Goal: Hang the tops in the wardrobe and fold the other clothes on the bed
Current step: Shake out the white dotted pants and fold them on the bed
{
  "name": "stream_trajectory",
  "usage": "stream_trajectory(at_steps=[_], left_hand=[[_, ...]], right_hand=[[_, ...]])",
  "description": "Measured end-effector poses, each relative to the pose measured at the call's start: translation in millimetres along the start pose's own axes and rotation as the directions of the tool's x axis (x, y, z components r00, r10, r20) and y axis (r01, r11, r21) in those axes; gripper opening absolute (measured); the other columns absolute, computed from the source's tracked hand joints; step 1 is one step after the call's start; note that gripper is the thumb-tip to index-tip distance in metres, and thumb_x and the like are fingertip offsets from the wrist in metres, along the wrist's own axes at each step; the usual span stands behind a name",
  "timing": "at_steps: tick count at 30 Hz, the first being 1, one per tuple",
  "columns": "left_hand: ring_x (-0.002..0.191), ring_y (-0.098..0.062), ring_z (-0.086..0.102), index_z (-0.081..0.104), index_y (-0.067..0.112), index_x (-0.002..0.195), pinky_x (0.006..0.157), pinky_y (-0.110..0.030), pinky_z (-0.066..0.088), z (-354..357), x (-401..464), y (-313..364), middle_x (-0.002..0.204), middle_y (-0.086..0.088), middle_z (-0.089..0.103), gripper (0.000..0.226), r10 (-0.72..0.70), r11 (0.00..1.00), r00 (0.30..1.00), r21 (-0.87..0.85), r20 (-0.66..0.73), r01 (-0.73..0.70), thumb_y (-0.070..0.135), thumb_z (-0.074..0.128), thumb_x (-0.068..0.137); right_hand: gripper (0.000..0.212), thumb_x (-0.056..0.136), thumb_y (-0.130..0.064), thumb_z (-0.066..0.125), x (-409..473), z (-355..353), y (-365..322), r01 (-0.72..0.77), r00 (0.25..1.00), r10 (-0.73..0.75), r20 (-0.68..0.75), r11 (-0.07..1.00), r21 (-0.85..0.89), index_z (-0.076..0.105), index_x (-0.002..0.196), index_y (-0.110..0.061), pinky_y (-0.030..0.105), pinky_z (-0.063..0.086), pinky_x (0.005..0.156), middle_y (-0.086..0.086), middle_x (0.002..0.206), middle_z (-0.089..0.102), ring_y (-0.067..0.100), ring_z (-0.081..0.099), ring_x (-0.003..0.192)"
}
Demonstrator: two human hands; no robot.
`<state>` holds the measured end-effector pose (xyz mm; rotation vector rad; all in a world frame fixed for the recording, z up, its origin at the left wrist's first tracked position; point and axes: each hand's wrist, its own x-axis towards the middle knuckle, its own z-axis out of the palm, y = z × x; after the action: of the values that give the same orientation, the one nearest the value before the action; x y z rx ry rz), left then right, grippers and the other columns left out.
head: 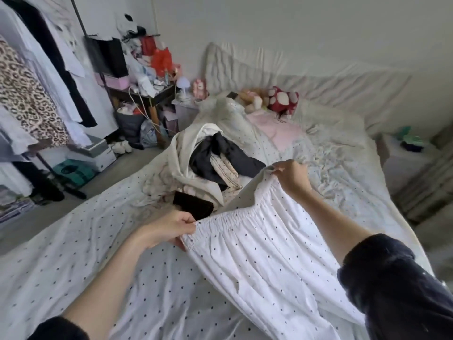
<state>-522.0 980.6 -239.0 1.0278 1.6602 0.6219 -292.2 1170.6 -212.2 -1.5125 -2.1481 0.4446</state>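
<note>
I hold a white garment with small dark dots and an elastic waistband [257,241] stretched between both hands over the bed [85,241]. My left hand [169,229] pinches the waistband's left end. Farther back, my right hand [291,176] grips the right end and lifts it. Behind the waistband lies a pile of clothes: a cream top [186,158], a black garment [220,155], a patterned pink piece [226,170] and a dark brown item [193,204]. The open wardrobe rail [31,77] with hung tops stands at the left.
A cluttered desk [144,77] and a small lamp [182,85] stand beyond the bed's left side. Plush toys [282,98] sit by the pillows. A white box [98,155] and bags lie on the floor below the rail. A nightstand [407,153] is at the right.
</note>
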Motion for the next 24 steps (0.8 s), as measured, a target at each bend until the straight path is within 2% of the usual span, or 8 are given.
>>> stream_trajectory(at_steps=[3, 5, 8, 10, 12, 15, 18, 24], left_hand=[[0.066, -0.014, 0.058, 0.056, 0.006, 0.080, 0.053, -0.023, 0.052, -23, 9, -24, 0.078, -0.008, 0.057, 0.013, -0.037, 0.999, 0.999, -0.038, -0.028, 0.036, -0.003, 0.049, 0.088], [0.063, -0.013, 0.058, 0.056, 0.006, 0.080, 0.051, -0.022, 0.051, -42, 19, -45, 0.076, -0.008, 0.058, 0.013, -0.071, 0.995, 0.995, -0.080, -0.073, 0.065, -0.001, 0.049, 0.088], [0.057, -0.010, 0.056, 0.055, 0.007, 0.078, 0.049, -0.021, 0.049, -59, 31, -82, 0.071, -0.006, 0.057, 0.014, -0.106, 0.992, 0.977, -0.088, -0.183, 0.091, 0.002, 0.051, 0.090], [0.062, -0.012, 0.058, 0.058, 0.008, 0.084, 0.053, -0.022, 0.049, -59, 38, -112, 0.077, -0.006, 0.061, 0.009, -0.142, 0.990, 0.951, -0.049, -0.274, 0.133, 0.005, 0.053, 0.090], [0.073, -0.016, 0.060, 0.058, 0.012, 0.089, 0.061, -0.023, 0.047, -52, 47, -144, 0.086, -0.004, 0.061, 0.004, -0.203, 0.975, 0.922, 0.021, -0.330, 0.223, 0.011, 0.054, 0.091], [0.090, -0.021, 0.055, 0.055, 0.017, 0.091, 0.072, -0.024, 0.038, -32, 59, -176, 0.090, -0.001, 0.053, 0.008, -0.247, 0.946, 0.927, 0.136, -0.281, 0.293, 0.012, 0.050, 0.092], [0.115, -0.020, 0.052, 0.054, 0.015, 0.122, 0.083, -0.024, 0.039, -4, 71, -187, 0.122, -0.003, 0.056, 0.028, -0.283, 0.928, 0.935, 0.185, -0.213, 0.323, 0.020, 0.047, 0.095], [0.122, -0.019, 0.050, 0.050, 0.012, 0.129, 0.094, -0.025, 0.040, 81, 91, -175, 0.134, -0.005, 0.052, 0.033, -0.143, 0.945, 0.988, 0.290, -0.053, 0.152, 0.013, 0.041, 0.097]], right_hand=[[0.023, 0.088, -0.006, 0.057, 12, 35, -20, 0.049, 0.999, -0.049, 0.003, 0.999, 0.007, 0.066, 0.070, -0.015, 0.028, 0.032, 0.046, 0.006, 0.063, 0.057, 0.017, 0.048, 0.054], [0.021, 0.089, -0.006, 0.053, 25, 64, -34, 0.083, 0.996, -0.083, 0.025, 0.997, 0.008, 0.071, 0.078, -0.009, 0.028, 0.036, 0.050, 0.010, 0.073, 0.063, 0.020, 0.053, 0.063], [0.023, 0.092, -0.013, 0.053, 35, 104, -48, 0.113, 0.987, -0.117, 0.108, 0.992, 0.048, 0.070, 0.108, -0.013, 0.037, 0.050, 0.081, 0.009, 0.117, 0.063, 0.025, 0.061, 0.098], [0.039, 0.092, -0.018, 0.057, 30, 129, -50, 0.153, 0.955, -0.164, 0.247, 0.986, 0.060, 0.056, 0.130, -0.016, 0.039, 0.042, 0.099, 0.006, 0.138, 0.049, 0.024, 0.053, 0.117], [0.051, 0.091, -0.020, 0.058, 18, 154, -43, 0.163, 0.908, -0.165, 0.386, 0.986, 0.036, 0.043, 0.140, -0.016, 0.037, 0.035, 0.107, 0.007, 0.146, 0.041, 0.025, 0.045, 0.128], [0.054, 0.092, -0.020, 0.058, -13, 175, -17, 0.103, 0.856, -0.103, 0.507, 0.994, 0.028, 0.038, 0.143, -0.015, 0.036, 0.035, 0.107, 0.009, 0.146, 0.041, 0.025, 0.043, 0.130], [0.053, 0.093, -0.021, 0.056, -50, 183, 25, 0.003, 0.825, 0.009, 0.564, 1.000, -0.021, 0.038, 0.143, -0.015, 0.035, 0.038, 0.102, 0.010, 0.143, 0.044, 0.026, 0.047, 0.127], [0.048, 0.096, -0.020, 0.051, -129, 164, 113, -0.220, 0.806, 0.241, 0.541, 0.970, -0.104, 0.038, 0.142, -0.017, 0.034, 0.033, 0.105, 0.009, 0.144, 0.044, 0.025, 0.042, 0.131]])
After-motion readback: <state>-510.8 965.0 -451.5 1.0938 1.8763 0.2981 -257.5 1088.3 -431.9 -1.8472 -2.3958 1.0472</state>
